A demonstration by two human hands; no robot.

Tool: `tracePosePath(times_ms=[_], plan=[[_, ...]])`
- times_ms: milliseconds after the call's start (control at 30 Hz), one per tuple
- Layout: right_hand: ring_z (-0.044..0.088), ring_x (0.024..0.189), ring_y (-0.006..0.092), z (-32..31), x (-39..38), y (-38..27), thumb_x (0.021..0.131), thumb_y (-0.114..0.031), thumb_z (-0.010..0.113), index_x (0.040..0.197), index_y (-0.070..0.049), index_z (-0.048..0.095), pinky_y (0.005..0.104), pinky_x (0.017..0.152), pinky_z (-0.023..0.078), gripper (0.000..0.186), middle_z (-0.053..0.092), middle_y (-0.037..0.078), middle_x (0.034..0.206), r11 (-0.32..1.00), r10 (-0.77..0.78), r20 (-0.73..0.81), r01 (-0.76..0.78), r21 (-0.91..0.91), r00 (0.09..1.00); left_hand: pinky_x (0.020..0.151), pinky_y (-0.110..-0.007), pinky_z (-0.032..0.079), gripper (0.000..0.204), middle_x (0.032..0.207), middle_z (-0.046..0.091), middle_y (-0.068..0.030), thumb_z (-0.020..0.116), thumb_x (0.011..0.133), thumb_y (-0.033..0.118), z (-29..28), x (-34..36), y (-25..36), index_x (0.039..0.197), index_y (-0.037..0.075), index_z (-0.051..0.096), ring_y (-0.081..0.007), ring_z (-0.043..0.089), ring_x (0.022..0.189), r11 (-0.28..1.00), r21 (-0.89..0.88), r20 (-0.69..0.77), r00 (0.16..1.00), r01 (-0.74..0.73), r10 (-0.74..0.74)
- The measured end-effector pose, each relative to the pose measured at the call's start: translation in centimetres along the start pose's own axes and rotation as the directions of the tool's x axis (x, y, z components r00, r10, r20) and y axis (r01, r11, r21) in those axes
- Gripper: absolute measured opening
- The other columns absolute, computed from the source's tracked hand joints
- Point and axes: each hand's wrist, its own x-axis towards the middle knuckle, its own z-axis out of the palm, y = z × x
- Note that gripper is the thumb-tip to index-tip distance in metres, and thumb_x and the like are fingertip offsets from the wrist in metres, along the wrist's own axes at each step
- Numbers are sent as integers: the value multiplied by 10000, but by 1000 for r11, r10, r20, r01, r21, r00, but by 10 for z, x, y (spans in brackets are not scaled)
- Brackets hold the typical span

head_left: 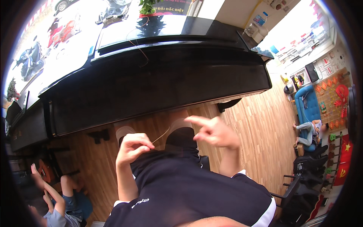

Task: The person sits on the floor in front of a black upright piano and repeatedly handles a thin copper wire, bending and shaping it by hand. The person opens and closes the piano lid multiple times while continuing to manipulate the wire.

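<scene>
My left hand [133,148] is in front of my lap, its thumb and fingertips pinched on a thin golden string [162,135] that looks like wire. The string's free part slants up and to the right, ending short of my other hand. To the right, my right hand [216,132] is slightly blurred, with the index finger stretched out leftward and the thumb apart from it. I see nothing held in it. Ahead of both hands stands a black piano [162,81]. Another thin string [140,49] curls over its upper edge.
A potted plant [147,8] stands on the piano top, and plastic bottles [260,19] sit beyond its right end. One person sits at lower left [60,202]; another is on a blue sofa [308,104] at right. Black bags [308,170] lie below the sofa, along the wooden floor [261,140].
</scene>
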Motion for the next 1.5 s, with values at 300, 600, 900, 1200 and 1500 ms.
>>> tracePosePath(times_ms=[300,600,900,1200,1500], plan=[[503,573,43,77,22,42,942,-195,599,1512,-77,252,185,552,428,678,575,8,720,531,-121,216,-120,839,969,630,-258,478,134,794,682,-69,688,872,39,19,19,0,997,-1,713,-120,604,694,997,55,226,973,-53,40],[207,454,70,24,-23,49,1054,-262,428,793,-120,467,250,457,227,300,262,-45,560,121,417,-667,690,714,617,639,-252,497,227,767,686,-45,725,853,61,32,19,-14,1079,45,718,-121,630,677,944,244,197,942,223,-273],[187,474,63,-46,-52,26,1054,-247,411,621,-143,276,260,458,160,466,225,-47,565,894,22,-975,432,117,220,591,-263,511,77,796,699,-68,733,833,39,44,24,-28,907,29,749,-164,672,692,929,357,166,972,96,-164],[179,433,72,-153,103,-64,1015,-210,405,579,-132,287,277,443,143,458,221,-51,501,777,-264,-688,572,264,676,616,-289,545,69,840,687,-77,721,813,8,61,82,-10,872,41,735,-214,688,718,855,466,94,973,-230,210],[182,408,79,-176,229,-86,1018,-205,371,611,-143,309,272,419,161,416,241,-44,482,832,-215,-609,470,296,764,634,-315,539,95,875,685,-92,723,803,-4,22,139,-41,892,27,731,-240,680,727,737,633,-145,899,-236,412]])
